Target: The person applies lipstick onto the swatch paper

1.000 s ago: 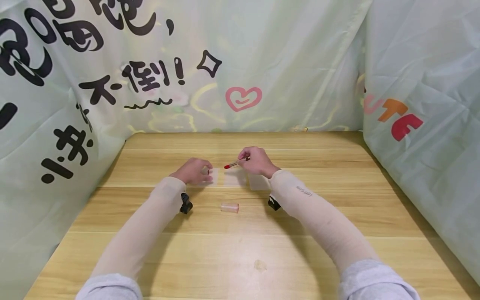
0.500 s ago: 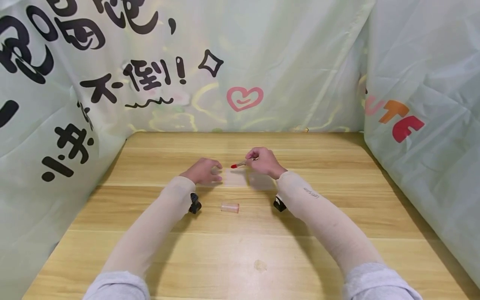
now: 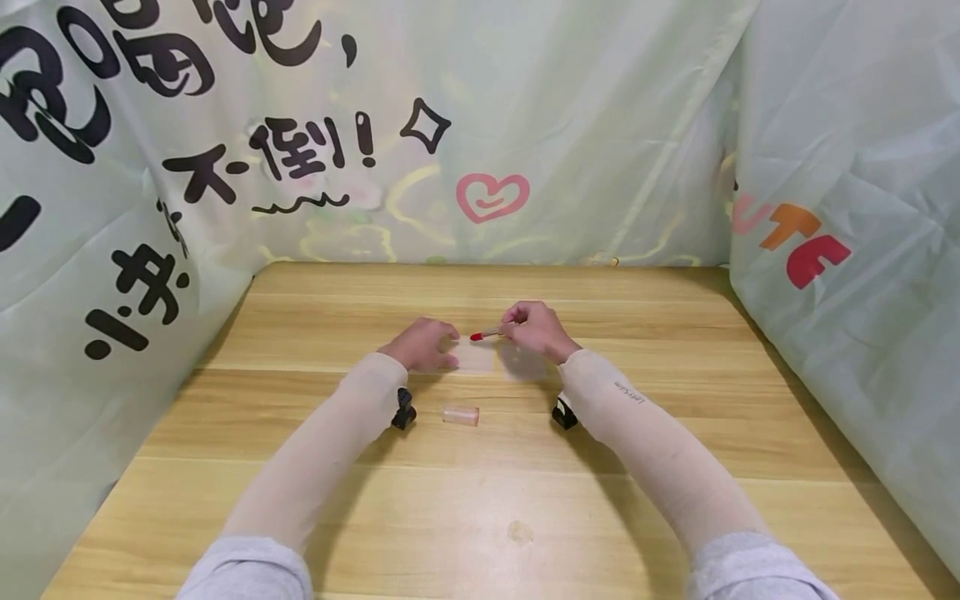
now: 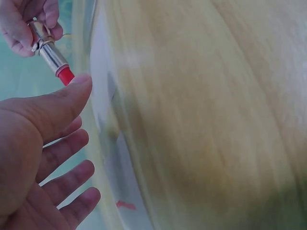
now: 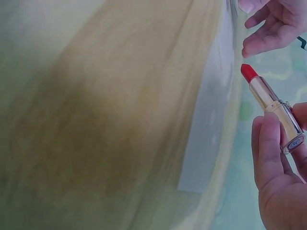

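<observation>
My right hand [image 3: 538, 329] pinches a lipstick [image 5: 268, 98] by its gold base, above the far middle of the table. Its red tip points left, towards my left hand [image 3: 423, 343]. That hand is held over the papers with thumb and fingers spread, and nothing is between them. In the left wrist view its thumb overlaps the end of the lipstick [image 4: 52, 55]. Below the hands lie white paper pieces in a row, a middle one [image 3: 476, 358] and a right one [image 3: 522, 363]. A short red streak [image 4: 125, 205] marks the paper under my left hand.
A clear pinkish cap [image 3: 461, 416] lies on its side on the wooden table [image 3: 480, 475], nearer to me than the papers. Printed cloth [image 3: 585, 125] walls off the back and both sides. Black camera mounts [image 3: 403, 408] hang beneath the wrists.
Both hands have shifted right, the left one now covering the left paper and reaching the middle one. The lipstick has moved right with my right hand.
</observation>
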The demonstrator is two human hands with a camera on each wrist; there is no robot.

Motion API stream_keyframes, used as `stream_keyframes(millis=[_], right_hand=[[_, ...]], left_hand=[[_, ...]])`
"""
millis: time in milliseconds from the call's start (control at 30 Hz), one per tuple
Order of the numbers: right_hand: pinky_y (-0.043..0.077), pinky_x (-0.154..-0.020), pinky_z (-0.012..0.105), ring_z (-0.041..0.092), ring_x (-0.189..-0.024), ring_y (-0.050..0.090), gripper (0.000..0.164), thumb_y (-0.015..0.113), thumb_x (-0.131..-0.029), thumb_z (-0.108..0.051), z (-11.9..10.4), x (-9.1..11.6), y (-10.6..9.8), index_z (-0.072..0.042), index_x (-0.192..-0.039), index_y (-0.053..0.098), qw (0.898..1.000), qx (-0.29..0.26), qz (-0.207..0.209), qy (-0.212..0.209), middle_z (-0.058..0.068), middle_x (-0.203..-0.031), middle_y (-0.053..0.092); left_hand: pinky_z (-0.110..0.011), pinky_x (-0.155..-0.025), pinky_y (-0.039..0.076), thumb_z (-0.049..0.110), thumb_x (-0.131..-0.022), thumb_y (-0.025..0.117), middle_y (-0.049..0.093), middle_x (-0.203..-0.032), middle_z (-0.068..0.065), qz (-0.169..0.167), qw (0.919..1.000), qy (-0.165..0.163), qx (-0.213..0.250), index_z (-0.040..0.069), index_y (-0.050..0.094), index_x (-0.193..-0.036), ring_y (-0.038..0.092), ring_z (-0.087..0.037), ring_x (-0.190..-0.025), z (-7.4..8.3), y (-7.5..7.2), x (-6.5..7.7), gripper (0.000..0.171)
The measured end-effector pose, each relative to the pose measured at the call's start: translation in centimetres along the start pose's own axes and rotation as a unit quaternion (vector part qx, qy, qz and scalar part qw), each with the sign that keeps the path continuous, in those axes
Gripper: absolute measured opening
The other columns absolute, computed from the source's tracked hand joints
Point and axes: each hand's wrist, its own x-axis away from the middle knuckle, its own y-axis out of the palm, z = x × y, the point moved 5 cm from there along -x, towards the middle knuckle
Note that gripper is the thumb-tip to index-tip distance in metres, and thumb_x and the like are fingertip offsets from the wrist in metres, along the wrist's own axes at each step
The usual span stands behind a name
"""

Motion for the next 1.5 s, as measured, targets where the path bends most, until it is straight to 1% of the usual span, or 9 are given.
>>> stream_keyframes(millis=[200,367,467,633,800,933,1100,1300,1500], right_hand=[[0.046,-0.064,0.029,0.019,-0.072,0.057,0.013,0.067,-0.087,-0.019,0.2,0.0,0.2,-0.008,-0.095,0.067,1.0,0.002,0.01,-0.007,0.004,-0.079,0.064],[0.046,-0.062,0.028,0.019,-0.07,0.057,0.013,0.066,-0.088,-0.017,0.4,0.0,0.4,-0.007,-0.095,0.067,1.0,-0.002,0.016,-0.009,0.005,-0.079,0.065],[0.047,-0.064,0.029,0.02,-0.071,0.058,0.013,0.066,-0.089,-0.017,0.5,-0.1,0.4,-0.007,-0.096,0.067,1.0,0.001,0.018,-0.01,0.006,-0.082,0.065],[0.047,-0.07,0.032,0.022,-0.079,0.057,0.012,0.066,-0.089,-0.017,0.6,-0.1,0.5,-0.007,-0.095,0.067,1.0,0.011,0.022,-0.012,0.008,-0.09,0.064],[0.047,-0.073,0.034,0.023,-0.082,0.057,0.01,0.067,-0.088,-0.016,0.8,-0.2,0.5,-0.006,-0.093,0.068,0.999,0.026,0.025,-0.018,0.008,-0.09,0.065],[0.047,-0.073,0.034,0.023,-0.083,0.057,0.01,0.067,-0.087,-0.015,0.8,-0.4,0.7,-0.007,-0.092,0.068,0.999,0.036,0.025,-0.024,0.007,-0.09,0.065],[0.047,-0.072,0.033,0.022,-0.081,0.056,0.011,0.067,-0.087,-0.016,1.0,-0.3,0.9,-0.007,-0.093,0.068,0.999,0.043,0.017,-0.016,0.006,-0.09,0.064],[0.047,-0.07,0.033,0.022,-0.078,0.056,0.01,0.067,-0.087,-0.016,1.1,-0.3,0.9,-0.007,-0.092,0.068,0.999,0.041,0.016,-0.016,0.007,-0.087,0.064],[0.047,-0.072,0.034,0.022,-0.081,0.057,0.01,0.067,-0.087,-0.015,0.7,-0.5,0.7,-0.007,-0.092,0.068,0.999,0.041,0.016,-0.024,0.006,-0.089,0.065]], left_hand=[[-0.04,-0.107,0.037,0.023,-0.087,0.075,0.06,-0.13,-0.011,-0.002,1.0,0.004,-0.008,0.003,0.061,-0.127,0.049,-0.029,-0.127,0.3,0.5,-0.3,0.046],[-0.04,-0.107,0.037,0.022,-0.087,0.075,0.059,-0.132,-0.01,-0.007,0.9999,-0.007,-0.012,0.004,0.062,-0.126,0.048,-0.03,-0.128,0.3,0.8,-0.4,0.046],[-0.04,-0.107,0.037,0.023,-0.087,0.075,0.059,-0.131,-0.01,-0.009,0.9997,-0.011,-0.02,0.004,0.062,-0.126,0.048,-0.029,-0.127,0.2,1.0,-0.5,0.045],[-0.039,-0.106,0.04,0.023,-0.087,0.075,0.06,-0.13,-0.01,-0.005,0.9994,-0.008,-0.032,0.004,0.063,-0.125,0.051,-0.028,-0.125,0.2,1.2,-0.9,0.044],[-0.038,-0.105,0.041,0.023,-0.087,0.075,0.06,-0.13,-0.01,-0.006,0.9994,-0.013,-0.032,0.005,0.063,-0.125,0.052,-0.027,-0.125,0.2,1.2,-1.0,0.044],[-0.038,-0.104,0.041,0.023,-0.086,0.075,0.06,-0.131,-0.009,-0.007,0.9994,-0.023,-0.026,0.006,0.063,-0.125,0.051,-0.027,-0.125,0.3,1.1,-0.9,0.044],[-0.039,-0.105,0.041,0.022,-0.087,0.075,0.06,-0.13,-0.009,-0.015,0.9991,-0.035,-0.019,0.006,0.063,-0.126,0.051,-0.027,-0.125,0.5,1.2,-0.4,0.044],[-0.038,-0.104,0.042,0.022,-0.086,0.075,0.06,-0.131,-0.01,-0.016,0.9991,-0.033,-0.022,0.006,0.063,-0.125,0.051,-0.027,-0.125,0.5,1.2,-0.4,0.044],[-0.039,-0.103,0.043,0.022,-0.086,0.075,0.059,-0.132,-0.01,-0.014,0.999,-0.03,-0.028,0.006,0.063,-0.126,0.051,-0.028,-0.125,0.5,0.9,-0.6,0.044]])
